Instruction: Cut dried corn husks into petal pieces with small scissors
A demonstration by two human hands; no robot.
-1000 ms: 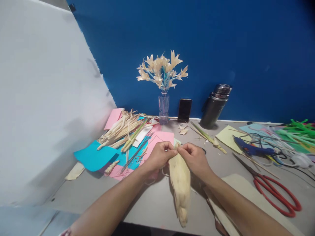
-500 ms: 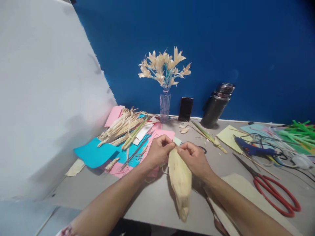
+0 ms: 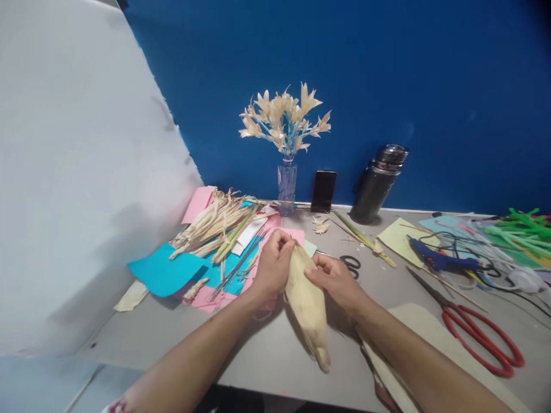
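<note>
A pale dried corn husk [image 3: 306, 304] hangs above the grey table [image 3: 267, 350] between my hands. My left hand [image 3: 272, 265] pinches its upper tip with closed fingers. My right hand [image 3: 333, 279] grips the husk's right edge just below the tip, fingers curled. The husk's lower end points toward me, near the table's front edge.
To the left lies a heap of husk strips [image 3: 217, 221] on pink and cyan paper [image 3: 166, 274]. A vase of husk flowers [image 3: 286, 132], a phone [image 3: 323, 191] and a dark flask [image 3: 377, 183] stand at the blue wall. Black scissors [image 3: 349, 264], a glue gun [image 3: 441, 261] and red scissors [image 3: 482, 332] lie right.
My left hand has slid a little left and up along the husk tip, my right hand has dropped lower on its edge. The small black scissors behind my hands are now uncovered.
</note>
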